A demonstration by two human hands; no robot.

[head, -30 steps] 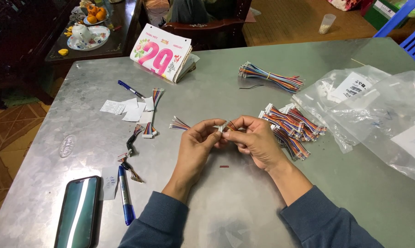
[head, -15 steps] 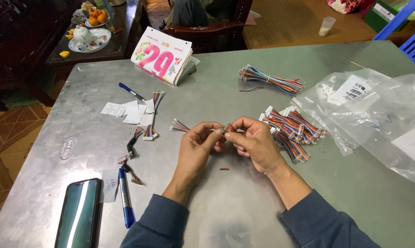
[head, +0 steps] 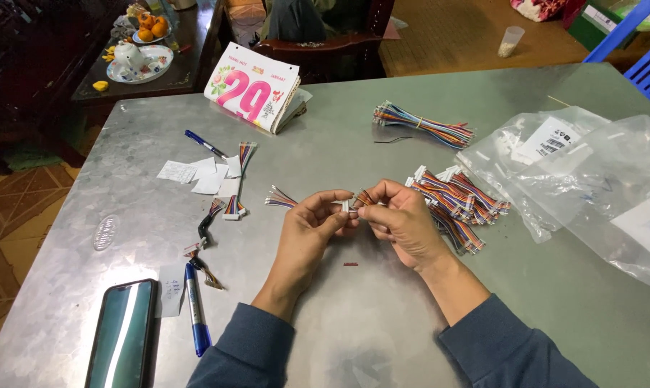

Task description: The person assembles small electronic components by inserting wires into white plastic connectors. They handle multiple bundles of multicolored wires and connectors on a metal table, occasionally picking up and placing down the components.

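From the head camera, the left hand (head: 312, 221) and the right hand (head: 399, 218) meet over the middle of the metal table (head: 382, 323), fingers pinched together on a small wire harness (head: 278, 198) whose white connector sits between the fingertips and whose coloured wires trail left. Just right of the right hand lies a pile of harnesses (head: 454, 197); beyond it, clear plastic bags (head: 598, 179) with white labels. A tear-off calendar (head: 253, 88) with a large pink numeral stands at the far edge, paper slips (head: 195, 174) near it. A phone (head: 122, 334) and blue marker (head: 195, 316) lie near left. Patterned floor tiles show left.
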